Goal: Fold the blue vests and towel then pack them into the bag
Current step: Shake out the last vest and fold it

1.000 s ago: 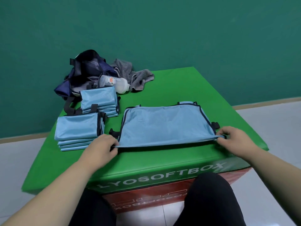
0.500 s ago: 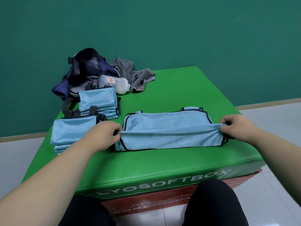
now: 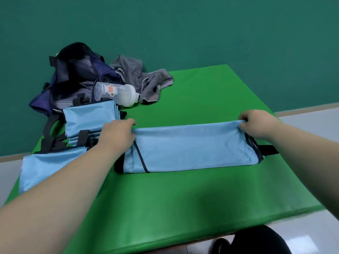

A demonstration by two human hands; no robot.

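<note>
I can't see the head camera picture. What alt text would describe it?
Two bare hands, left hand and right hand, pinch the far corners of a blue vest half folded on a green mat. Behind lie two stacks of folded vests, a dark bag, a bottle and a grey towel.

1. Clear plastic bottle (image 3: 117,92) lying on its side at far left of the green tabletop (image 3: 183,198).
2. Teal wall (image 3: 201,33) standing behind.
3. Pale tiled floor (image 3: 311,114) showing right.

L hand (image 3: 117,133) & R hand (image 3: 256,123) pinching far edge of folded blue vest (image 3: 192,145), green mat (image 3: 183,195), bag (image 3: 73,77) behind
</note>
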